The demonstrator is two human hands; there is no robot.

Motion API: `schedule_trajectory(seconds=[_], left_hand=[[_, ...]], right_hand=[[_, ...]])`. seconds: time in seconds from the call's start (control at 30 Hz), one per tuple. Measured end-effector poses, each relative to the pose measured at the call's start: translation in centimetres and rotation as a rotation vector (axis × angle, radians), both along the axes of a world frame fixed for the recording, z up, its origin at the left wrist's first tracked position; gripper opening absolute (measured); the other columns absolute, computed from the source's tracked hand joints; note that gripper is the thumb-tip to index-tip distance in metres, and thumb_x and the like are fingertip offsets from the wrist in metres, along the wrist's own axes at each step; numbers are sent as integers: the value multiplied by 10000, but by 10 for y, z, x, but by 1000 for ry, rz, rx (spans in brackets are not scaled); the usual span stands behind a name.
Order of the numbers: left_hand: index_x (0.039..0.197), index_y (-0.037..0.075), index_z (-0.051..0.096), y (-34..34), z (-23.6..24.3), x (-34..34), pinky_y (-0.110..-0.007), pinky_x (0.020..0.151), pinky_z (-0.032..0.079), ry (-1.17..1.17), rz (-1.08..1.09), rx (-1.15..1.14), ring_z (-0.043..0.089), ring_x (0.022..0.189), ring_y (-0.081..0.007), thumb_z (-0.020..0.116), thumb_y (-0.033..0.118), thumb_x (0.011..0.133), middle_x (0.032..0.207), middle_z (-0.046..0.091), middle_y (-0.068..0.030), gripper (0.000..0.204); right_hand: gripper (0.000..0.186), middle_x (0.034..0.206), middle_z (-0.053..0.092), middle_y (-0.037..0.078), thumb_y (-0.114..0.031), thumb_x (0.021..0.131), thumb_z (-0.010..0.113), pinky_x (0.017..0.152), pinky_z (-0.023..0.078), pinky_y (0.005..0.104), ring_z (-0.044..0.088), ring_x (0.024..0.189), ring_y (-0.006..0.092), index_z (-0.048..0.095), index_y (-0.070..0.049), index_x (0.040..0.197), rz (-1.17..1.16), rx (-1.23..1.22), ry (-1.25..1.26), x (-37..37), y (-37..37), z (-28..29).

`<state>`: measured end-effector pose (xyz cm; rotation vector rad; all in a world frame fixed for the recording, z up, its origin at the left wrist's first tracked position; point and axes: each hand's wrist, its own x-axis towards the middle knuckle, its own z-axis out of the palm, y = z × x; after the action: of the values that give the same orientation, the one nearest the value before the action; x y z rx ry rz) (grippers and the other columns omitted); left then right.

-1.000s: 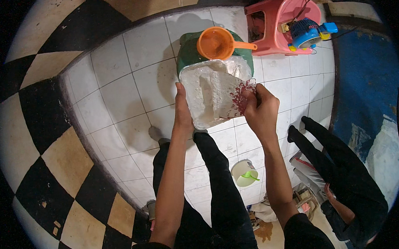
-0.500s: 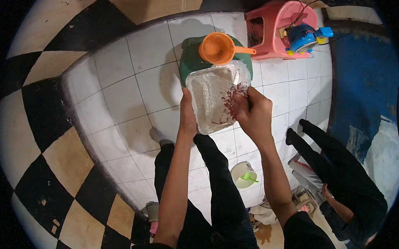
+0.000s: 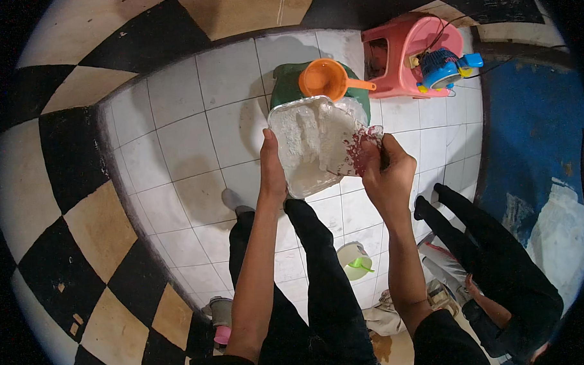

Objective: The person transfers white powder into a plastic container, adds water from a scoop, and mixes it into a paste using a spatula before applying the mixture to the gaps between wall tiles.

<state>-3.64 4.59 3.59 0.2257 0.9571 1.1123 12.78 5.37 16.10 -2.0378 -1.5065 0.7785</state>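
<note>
My left hand (image 3: 273,167) grips the left side of a clear plastic tub (image 3: 313,186), its thumb along the outer wall. White paste (image 3: 289,134) lies inside, heaped toward the left and in a ridge near the middle. My right hand (image 3: 389,169) is closed around a flat, reddish scraper (image 3: 357,151) smeared with white, thumb on its face. The scraper's broad pale blade reaches into the tub's right part, so its edge is hard to tell from the paste. Just beyond the tub, an orange dipper (image 3: 324,80) rests on a green stool (image 3: 285,83).
At the far right, a pink plastic stool (image 3: 382,83) lies on its side with a blue fan (image 3: 441,68) against it. A white bucket (image 3: 352,252) with a green scoop (image 3: 359,264) stands near my legs. Another person (image 3: 500,259) sits at the right, legs stretched out.
My right hand has moved the scraper slightly right and up. The tub has tilted, and the paste now shows a raised ridge where it looked flatter and more covered before.
</note>
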Motion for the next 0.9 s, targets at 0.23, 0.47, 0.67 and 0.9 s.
schedule_trajectory(seconds=[0.23,0.47,0.67,0.9], left_hand=[[1398,18,378,6,8,-2,-377,1019,452,-20,-4,-15,526,1217,-253,314,687,929,1348,498,-157,820],[1394,26,385,14,4,5,-379,1007,456,-94,43,-71,538,1192,-269,371,652,936,1341,504,-150,776],[1408,30,369,6,-39,-6,-390,1039,416,-53,211,-150,490,1238,-282,377,617,955,1378,471,-139,742],[1418,47,353,-14,-53,-27,-400,1043,409,152,255,-235,473,1247,-288,365,631,951,1380,453,-138,748]], right_hand=[[164,598,590,125,-79,916,587,461,421,303,544,469,168,564,27,794,-33,42,157,6,-3,-11],[171,792,644,49,-138,971,566,533,488,243,577,618,85,626,20,996,-333,-58,799,54,-28,-38],[196,793,650,105,-136,952,592,581,513,293,612,631,153,607,55,996,-489,268,680,89,-38,-88],[144,927,712,163,-22,909,582,664,546,305,704,822,196,667,41,1008,-277,365,150,103,-49,-300]])
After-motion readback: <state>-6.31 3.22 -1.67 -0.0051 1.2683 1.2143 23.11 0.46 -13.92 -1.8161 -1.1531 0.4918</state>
